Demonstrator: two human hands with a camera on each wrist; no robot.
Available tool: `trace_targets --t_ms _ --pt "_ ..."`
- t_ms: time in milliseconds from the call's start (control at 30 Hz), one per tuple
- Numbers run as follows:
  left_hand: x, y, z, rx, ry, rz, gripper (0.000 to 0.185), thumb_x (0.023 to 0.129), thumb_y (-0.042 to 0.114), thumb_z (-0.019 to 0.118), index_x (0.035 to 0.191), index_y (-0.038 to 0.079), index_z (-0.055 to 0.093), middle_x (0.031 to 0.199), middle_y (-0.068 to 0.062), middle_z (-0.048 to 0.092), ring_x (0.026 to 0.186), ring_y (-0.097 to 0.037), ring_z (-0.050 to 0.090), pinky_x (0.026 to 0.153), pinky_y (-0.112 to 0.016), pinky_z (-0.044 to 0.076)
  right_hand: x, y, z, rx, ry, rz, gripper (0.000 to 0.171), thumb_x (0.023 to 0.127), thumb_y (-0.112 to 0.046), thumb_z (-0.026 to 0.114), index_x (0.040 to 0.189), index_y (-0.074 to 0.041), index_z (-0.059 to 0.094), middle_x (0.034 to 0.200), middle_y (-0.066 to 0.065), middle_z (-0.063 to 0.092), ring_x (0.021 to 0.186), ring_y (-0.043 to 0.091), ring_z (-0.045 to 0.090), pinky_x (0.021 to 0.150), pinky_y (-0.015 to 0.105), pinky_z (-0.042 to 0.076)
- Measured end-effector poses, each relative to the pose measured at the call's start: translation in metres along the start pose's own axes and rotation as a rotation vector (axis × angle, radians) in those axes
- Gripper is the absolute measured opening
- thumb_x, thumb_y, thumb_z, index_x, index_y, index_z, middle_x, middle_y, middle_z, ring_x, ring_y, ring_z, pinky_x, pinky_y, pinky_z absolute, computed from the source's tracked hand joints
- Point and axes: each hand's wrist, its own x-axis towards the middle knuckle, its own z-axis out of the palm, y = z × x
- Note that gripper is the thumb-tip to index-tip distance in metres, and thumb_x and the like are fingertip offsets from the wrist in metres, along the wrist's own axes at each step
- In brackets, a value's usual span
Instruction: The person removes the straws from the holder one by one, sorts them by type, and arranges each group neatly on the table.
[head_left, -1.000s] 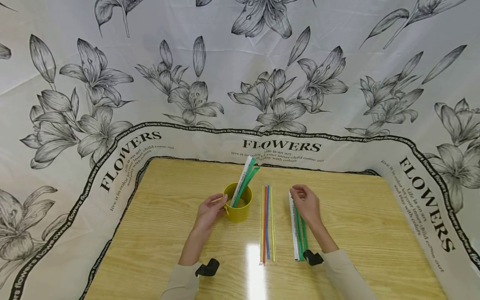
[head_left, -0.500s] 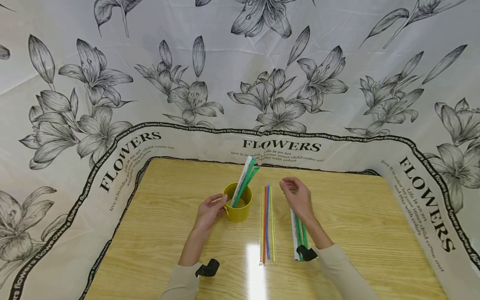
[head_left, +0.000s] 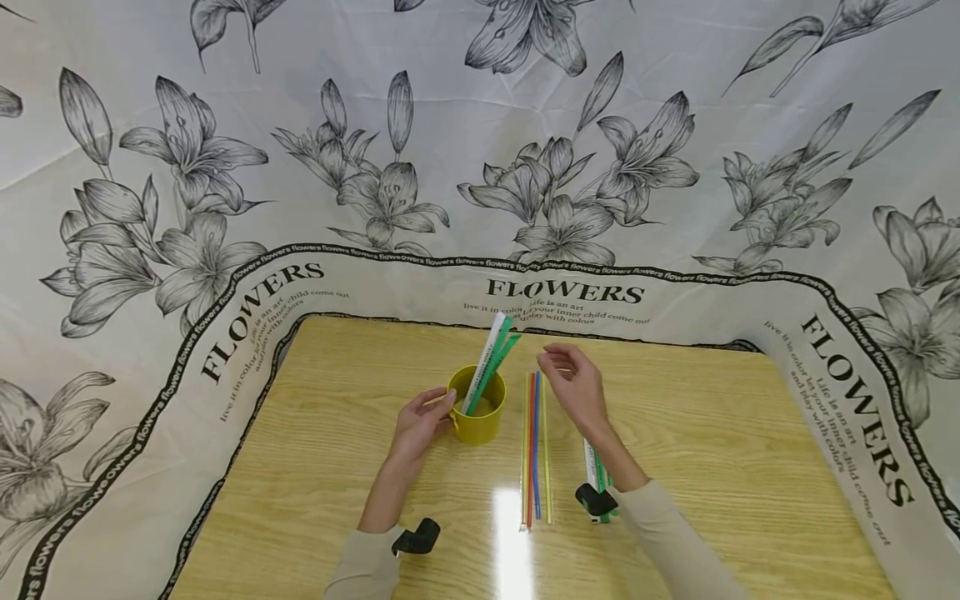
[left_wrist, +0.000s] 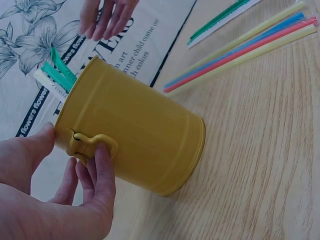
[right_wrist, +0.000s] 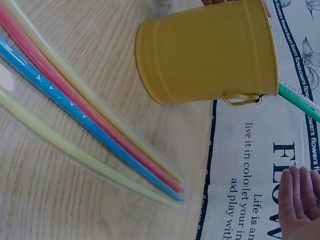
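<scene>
My left hand [head_left: 418,425] grips a yellow metal bucket [left_wrist: 135,125], thumb at its rim and fingers at the small wire handle [left_wrist: 100,144]. White and green straws in printed wrappers [head_left: 487,364] lean inside, their tops sticking out. To the right of the bucket, several wrapped straws in yellow, red and blue [right_wrist: 75,100] lie side by side on the table. Over the far end of this row hovers my right hand [head_left: 577,387], its fingers loosely bent with nothing visible in them. Another group of white and green wrapped straws [head_left: 597,475] lies partly hidden under the right forearm.
The wooden table [head_left: 712,433] is backed by a white cloth [head_left: 420,192] printed with flowers and lettering, which rises along its far and side edges. A bright light reflection [head_left: 513,533] shows on the near tabletop.
My right hand has moved left, from the green and white straws to above the far end of the coloured row. The left hand, bucket and straws stay in place.
</scene>
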Motion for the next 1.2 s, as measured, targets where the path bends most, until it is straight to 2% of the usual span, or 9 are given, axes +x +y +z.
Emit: trace_targets --t_ms 133,267,367,567,700,833,967,1033,1200 --pt "0.000 0.000 0.000 0.002 -0.005 0.009 0.047 0.098 0.024 0.074 0.133 -0.004 0.060 0.119 -0.021 0.065 0.085 -0.013 0.068 0.092 -0.037 0.057 0.001 -0.003 0.009 0.029 -0.022 -0.013 0.034 0.100 -0.027 0.070 0.125 -0.004 0.067 0.117 0.013 0.069 0.104 0.018 0.065 0.090 0.021 0.052" --pt "0.000 0.000 -0.001 -0.007 -0.006 0.012 0.046 0.098 0.024 0.074 0.132 -0.004 0.060 0.112 -0.016 0.066 0.085 -0.013 0.068 0.090 -0.035 0.057 0.003 -0.007 0.018 0.076 -0.051 -0.012 0.037 0.101 -0.023 0.070 0.127 0.003 0.065 0.119 0.017 0.068 0.105 0.022 0.065 0.090 0.021 0.052" --pt "0.001 -0.001 -0.002 -0.011 -0.010 0.016 0.046 0.098 0.023 0.075 0.132 -0.005 0.060 0.109 -0.013 0.067 0.085 -0.014 0.068 0.088 -0.033 0.058 0.004 -0.009 0.025 0.089 -0.081 -0.001 0.038 0.101 -0.022 0.069 0.129 0.003 0.063 0.121 0.018 0.068 0.108 0.025 0.064 0.091 0.020 0.052" --pt "0.001 -0.001 -0.002 -0.014 -0.025 0.011 0.047 0.098 0.023 0.074 0.133 -0.004 0.059 0.121 -0.024 0.064 0.085 -0.013 0.069 0.086 -0.031 0.058 0.005 -0.011 0.036 0.085 -0.100 0.000 0.036 0.102 -0.020 0.068 0.131 0.001 0.063 0.124 0.020 0.067 0.110 0.029 0.064 0.092 0.022 0.052" --pt "0.002 -0.001 -0.002 0.000 -0.026 0.011 0.048 0.098 0.025 0.074 0.134 -0.003 0.058 0.123 -0.025 0.063 0.086 -0.013 0.068 0.087 -0.031 0.057 0.007 -0.015 0.042 0.091 -0.106 0.008 0.036 0.102 -0.015 0.067 0.131 0.006 0.061 0.123 0.023 0.066 0.109 0.030 0.065 0.090 0.019 0.053" --pt "0.001 -0.001 -0.002 -0.005 -0.024 0.017 0.049 0.098 0.024 0.074 0.134 -0.004 0.058 0.119 -0.022 0.065 0.086 -0.014 0.069 0.087 -0.033 0.058 0.004 -0.033 0.042 0.106 -0.118 0.021 0.032 0.102 -0.008 0.065 0.127 0.012 0.061 0.118 0.028 0.066 0.107 0.039 0.065 0.086 0.020 0.055" --pt "0.001 -0.002 -0.002 -0.008 -0.022 0.015 0.048 0.098 0.023 0.074 0.134 -0.005 0.058 0.119 -0.022 0.065 0.086 -0.015 0.069 0.090 -0.036 0.057 0.000 -0.050 0.039 0.112 -0.111 0.026 0.027 0.102 -0.004 0.063 0.122 0.015 0.061 0.115 0.030 0.066 0.107 0.045 0.064 0.089 0.030 0.057" --pt "0.001 -0.001 -0.001 -0.002 -0.018 0.012 0.048 0.098 0.024 0.074 0.134 -0.004 0.058 0.119 -0.022 0.065 0.086 -0.015 0.068 0.091 -0.037 0.057 0.002 -0.043 0.039 0.121 -0.090 0.020 0.027 0.102 -0.006 0.064 0.121 0.013 0.062 0.115 0.029 0.066 0.106 0.043 0.065 0.090 0.034 0.058" --pt "0.001 0.000 0.000 0.012 -0.005 0.006 0.050 0.098 0.027 0.075 0.134 -0.003 0.059 0.122 -0.023 0.065 0.086 -0.014 0.068 0.090 -0.034 0.057 0.009 -0.028 0.033 0.153 -0.049 -0.003 0.025 0.103 -0.010 0.065 0.120 0.008 0.063 0.113 0.027 0.066 0.102 0.038 0.068 0.087 0.028 0.058"
